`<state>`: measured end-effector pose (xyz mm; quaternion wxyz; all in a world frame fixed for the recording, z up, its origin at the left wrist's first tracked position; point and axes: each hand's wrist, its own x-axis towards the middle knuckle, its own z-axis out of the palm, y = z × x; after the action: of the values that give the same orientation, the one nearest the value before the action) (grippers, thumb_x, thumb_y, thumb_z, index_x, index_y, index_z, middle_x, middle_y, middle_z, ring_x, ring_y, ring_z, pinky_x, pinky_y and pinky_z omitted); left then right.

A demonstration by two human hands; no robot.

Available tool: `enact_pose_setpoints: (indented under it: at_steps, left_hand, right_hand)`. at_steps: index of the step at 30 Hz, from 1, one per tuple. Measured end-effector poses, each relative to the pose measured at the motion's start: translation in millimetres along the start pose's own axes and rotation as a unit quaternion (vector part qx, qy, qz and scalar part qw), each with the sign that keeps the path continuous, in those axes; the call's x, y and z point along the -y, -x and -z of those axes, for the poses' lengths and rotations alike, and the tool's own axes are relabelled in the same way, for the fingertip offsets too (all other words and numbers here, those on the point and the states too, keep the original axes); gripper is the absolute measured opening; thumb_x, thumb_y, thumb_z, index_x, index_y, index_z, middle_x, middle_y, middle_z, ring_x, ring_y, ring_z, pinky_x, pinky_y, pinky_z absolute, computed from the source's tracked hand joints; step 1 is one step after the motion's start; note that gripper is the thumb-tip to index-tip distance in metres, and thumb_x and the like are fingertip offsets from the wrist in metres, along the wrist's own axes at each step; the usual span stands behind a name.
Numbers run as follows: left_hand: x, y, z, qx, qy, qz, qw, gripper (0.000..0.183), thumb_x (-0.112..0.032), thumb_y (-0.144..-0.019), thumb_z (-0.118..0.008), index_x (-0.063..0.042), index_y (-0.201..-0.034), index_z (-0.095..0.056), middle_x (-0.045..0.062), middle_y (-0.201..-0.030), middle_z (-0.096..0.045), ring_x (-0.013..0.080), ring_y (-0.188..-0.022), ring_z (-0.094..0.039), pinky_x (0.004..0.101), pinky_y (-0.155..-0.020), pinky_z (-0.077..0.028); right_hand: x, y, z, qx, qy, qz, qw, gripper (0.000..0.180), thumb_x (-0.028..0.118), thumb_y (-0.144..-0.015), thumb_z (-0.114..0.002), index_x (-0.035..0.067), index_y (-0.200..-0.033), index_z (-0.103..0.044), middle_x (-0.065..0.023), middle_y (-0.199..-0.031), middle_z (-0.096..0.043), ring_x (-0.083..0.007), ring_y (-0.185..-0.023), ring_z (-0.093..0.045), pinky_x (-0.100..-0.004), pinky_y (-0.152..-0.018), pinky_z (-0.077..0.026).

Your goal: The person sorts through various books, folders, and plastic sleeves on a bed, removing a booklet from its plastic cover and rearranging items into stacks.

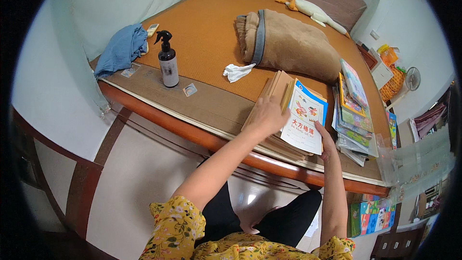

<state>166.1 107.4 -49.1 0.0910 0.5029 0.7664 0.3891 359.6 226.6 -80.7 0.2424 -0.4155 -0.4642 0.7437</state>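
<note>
A white exercise book with a blue border and cartoon animals lies on top of a thick stack of brown-covered books at the bed's front edge. My right hand grips its right side, thumb on the cover and fingers out of sight beneath. On the left side of the stack rests my left hand, its fingers curled over the brown covers and its thumb by the book's left edge. The left hand is slightly blurred, so its hold is unclear.
Right of the stack stands a pile of colourful books. Behind are a folded brown blanket and a crumpled white tissue. A dark spray bottle stands upright at left, near a blue cloth. The wooden bed rail runs in front.
</note>
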Motion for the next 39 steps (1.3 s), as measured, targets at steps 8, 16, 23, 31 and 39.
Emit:
enact_pose_setpoints:
  at_steps: [8, 16, 23, 31, 39]
  left_hand:
    - [37, -22, -1, 0.014, 0.169, 0.086, 0.982, 0.034, -0.016, -0.078, -0.041, 0.007, -0.098, -0.056, 0.028, -0.102, -0.054, 0.0372, -0.099, -0.052, 0.0399, -0.086, -0.04]
    - [24, -20, 1, 0.062, 0.216, 0.063, 0.972, 0.035, -0.017, -0.081, -0.045, 0.011, -0.102, -0.053, 0.017, -0.091, -0.06, 0.0205, -0.084, -0.057, 0.0285, -0.071, -0.045]
    - [-16, -24, -11, 0.242, 0.361, 0.13, 0.891, 0.046, -0.024, -0.08, -0.058, 0.014, -0.105, -0.051, 0.02, -0.095, -0.06, 0.0206, -0.082, -0.058, 0.0284, -0.069, -0.046]
    - [-28, -19, -6, 0.235, 0.33, -0.003, 0.914, 0.06, -0.025, -0.077, -0.063, 0.012, -0.117, -0.037, 0.021, -0.112, -0.05, 0.0231, -0.101, -0.05, 0.0311, -0.084, -0.04]
    - [-19, -17, 26, 0.066, 0.302, -0.208, 0.928, 0.057, -0.017, -0.081, -0.058, 0.004, -0.121, -0.023, 0.023, -0.113, -0.041, 0.0296, -0.11, -0.042, 0.0347, -0.094, -0.032]
  right_hand:
    - [1, -5, 6, 0.033, 0.01, 0.001, 0.999, 0.053, 0.033, -0.08, -0.06, -0.004, -0.116, -0.046, -0.0163, -0.11, -0.056, -0.0202, -0.095, -0.057, -0.0284, -0.078, -0.047]
    - [6, -1, 6, 0.004, 0.093, 0.024, 0.995, 0.053, 0.033, -0.081, -0.059, -0.008, -0.113, -0.047, -0.0156, -0.105, -0.057, -0.0188, -0.091, -0.058, -0.0277, -0.075, -0.046]
    - [14, 2, 19, -0.036, 0.074, 0.015, 0.996, 0.045, 0.031, -0.081, -0.059, -0.004, -0.109, -0.05, -0.0141, -0.1, -0.06, -0.0169, -0.081, -0.06, -0.0275, -0.071, -0.047]
    - [25, 45, 13, -0.015, 0.086, 0.221, 0.971, 0.042, 0.012, -0.074, -0.067, -0.003, -0.108, -0.049, -0.0127, -0.102, -0.058, -0.0175, -0.085, -0.058, -0.0295, -0.074, -0.047]
    - [27, 25, -22, 0.027, 0.104, 0.397, 0.912, 0.045, 0.007, -0.074, -0.066, 0.001, -0.112, -0.044, -0.009, -0.103, -0.056, -0.0181, -0.093, -0.053, -0.0311, -0.081, -0.042]
